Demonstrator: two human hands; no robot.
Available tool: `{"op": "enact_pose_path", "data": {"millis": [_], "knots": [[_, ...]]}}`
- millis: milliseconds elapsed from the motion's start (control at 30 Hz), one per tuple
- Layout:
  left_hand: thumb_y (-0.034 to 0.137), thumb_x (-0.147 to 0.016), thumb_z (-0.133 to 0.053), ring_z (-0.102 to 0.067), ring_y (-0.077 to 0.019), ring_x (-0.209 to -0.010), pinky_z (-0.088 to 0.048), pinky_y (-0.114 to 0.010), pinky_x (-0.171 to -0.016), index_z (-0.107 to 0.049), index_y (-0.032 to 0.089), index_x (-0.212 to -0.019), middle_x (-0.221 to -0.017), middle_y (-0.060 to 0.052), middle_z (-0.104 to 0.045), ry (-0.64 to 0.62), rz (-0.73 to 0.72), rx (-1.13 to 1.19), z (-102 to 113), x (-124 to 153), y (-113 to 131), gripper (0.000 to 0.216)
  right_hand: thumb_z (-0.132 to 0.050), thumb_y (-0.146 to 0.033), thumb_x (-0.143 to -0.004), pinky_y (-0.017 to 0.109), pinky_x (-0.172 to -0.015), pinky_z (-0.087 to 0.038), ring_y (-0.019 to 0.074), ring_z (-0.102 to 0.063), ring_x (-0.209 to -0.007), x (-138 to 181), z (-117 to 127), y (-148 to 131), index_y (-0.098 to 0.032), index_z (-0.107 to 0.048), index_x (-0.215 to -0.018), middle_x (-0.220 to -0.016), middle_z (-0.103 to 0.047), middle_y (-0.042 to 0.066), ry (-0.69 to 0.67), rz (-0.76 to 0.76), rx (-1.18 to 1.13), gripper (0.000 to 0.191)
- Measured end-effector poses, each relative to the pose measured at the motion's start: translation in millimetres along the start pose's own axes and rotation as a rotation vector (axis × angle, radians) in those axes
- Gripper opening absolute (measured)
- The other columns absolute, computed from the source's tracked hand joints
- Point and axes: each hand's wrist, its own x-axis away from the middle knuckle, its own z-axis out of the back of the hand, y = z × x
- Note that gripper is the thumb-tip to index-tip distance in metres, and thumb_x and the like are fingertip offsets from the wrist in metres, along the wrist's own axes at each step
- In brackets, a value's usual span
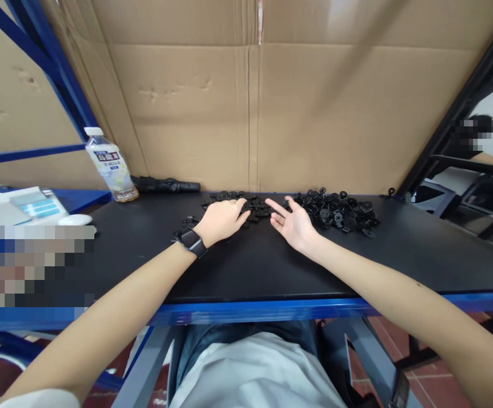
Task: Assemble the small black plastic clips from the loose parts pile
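Head view, the only one. My left hand (225, 218) is back-up over the nearer part of a flat spread of black pieces (255, 204), wrist in a black watch (193, 243). Thumb and forefinger stand apart; the other fingers curl under, out of sight, so I cannot tell whether anything is gripped beneath the palm. A few loose pieces (190, 221) lie just beyond the watch.

My right hand (294, 225) is turned partly palm-up, fingers loosely extended toward the left hand, thumb raised. Nothing shows in it; I record it as released. It sits between the spread and a denser heap of round black parts (335, 212), near the heap's left edge. Some of these are discs with holes through them. Both lots rest on the black tabletop (246, 272), toward the cardboard wall (314, 102). A folded umbrella (165, 185) and a drink bottle (111, 170) stand off to the left, clear of the parts.

Step in hand, my judgement: handling small parts by hand, caught between grips, with no piece visibly held. Any pick from here would call for a fingertip pinch on one rim, with the right palm rolled down first. Risk: the heaped discs overlap, so neighbours could slide or come up together.
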Motion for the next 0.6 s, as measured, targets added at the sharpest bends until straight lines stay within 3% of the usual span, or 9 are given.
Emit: {"op": "enact_pose_path", "data": {"millis": [67, 167, 267, 400, 600], "knots": [[0.038, -0.089, -0.041, -0.063, -0.0223, -0.090, -0.045, -0.028, -0.073, -0.056, 0.014, -0.111, -0.097, -0.010, -0.066, -0.072, -0.031, -0.026, -7.6, -0.5, -7.8, 0.036, -0.032, -0.036, -0.093, 0.026, -0.061, -0.053, 0.0114, -0.059, -0.063, -2.3, 3.0, -5.5, -0.027, -0.034, -0.126, -0.119, -0.060, 0.007, 0.073, 0.027, -0.097, 0.035], [0.032, -0.089, -0.042, -0.062, -0.0213, -0.090, -0.045, -0.027, -0.073, -0.063, 0.015, -0.099, -0.095, -0.010, -0.066, -0.139, -0.070, -0.031, -14.6, -2.0, -13.8, 0.028, -0.038, -0.035, -0.090, 0.027, -0.062, -0.054, 0.0130, -0.058, -0.065, -1.3, 3.9, -8.7, -0.024, -0.029, -0.131, -0.120, -0.059, 0.007, 0.014, 0.013, -0.131, 0.044], [0.031, -0.090, -0.041, -0.062, -0.0217, -0.088, -0.045, -0.028, -0.072, -0.065, 0.015, -0.092, -0.092, -0.010, -0.066, -0.130, -0.086, -0.029, -14.7, -3.2, -11.8, 0.029, -0.041, -0.030, -0.088, 0.026, -0.057, -0.052, 0.0104, -0.053, -0.054, 4.3, -0.4, -3.7, -0.020, -0.040, -0.123, -0.118, -0.061, 0.008, -0.097, -0.050, -0.022, 0.037], [0.041, -0.092, -0.034, -0.062, -0.0219, -0.085, -0.045, -0.029, -0.071, -0.065, 0.014, -0.088, -0.089, -0.010, -0.066, -0.126, -0.099, -0.002, -8.9, -2.2, -7.2, 0.041, -0.046, -0.024, -0.085, 0.022, -0.054, -0.049, 0.0075, -0.052, -0.050, 9.5, -5.7, 6.0, -0.018, -0.050, -0.111, -0.106, -0.066, 0.009, -0.149, -0.063, 0.239, 0.027], [0.041, -0.085, -0.051, -0.061, -0.0235, -0.089, -0.044, -0.029, -0.070, -0.060, 0.013, -0.095, -0.095, -0.011, -0.064, -0.175, -0.148, 0.070, -6.4, -1.3, -14.4, 0.032, -0.051, -0.020, -0.082, 0.024, -0.064, -0.050, 0.0088, -0.058, -0.060, 8.3, -3.9, 6.1, -0.014, -0.060, -0.103, -0.102, -0.066, 0.010, -0.239, -0.124, 0.381, 0.023]]}}
